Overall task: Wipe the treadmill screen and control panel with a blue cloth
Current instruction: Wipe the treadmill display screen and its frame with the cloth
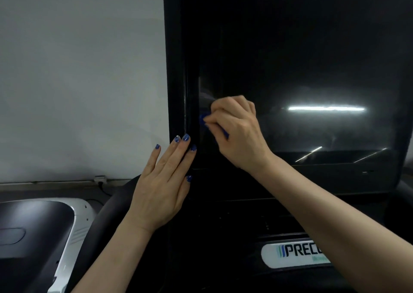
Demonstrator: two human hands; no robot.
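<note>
The treadmill's dark glossy screen (301, 69) fills the upper right, with light streaks reflected in it. My right hand (237, 132) grips a bunched blue cloth (203, 119) and holds it against the screen's lower left corner; most of the cloth is hidden under the fingers. My left hand (164, 185) lies flat with straight fingers on the black frame (176, 69) at the screen's left edge. Below the screen sits the dark control panel (257, 216), dim and partly covered by my right forearm.
A white label with dark lettering (295, 253) sits on the console at lower right. A black curved handrail (107, 212) runs under my left wrist. A neighbouring white and black machine (40, 230) stands at lower left before a pale wall (78, 69).
</note>
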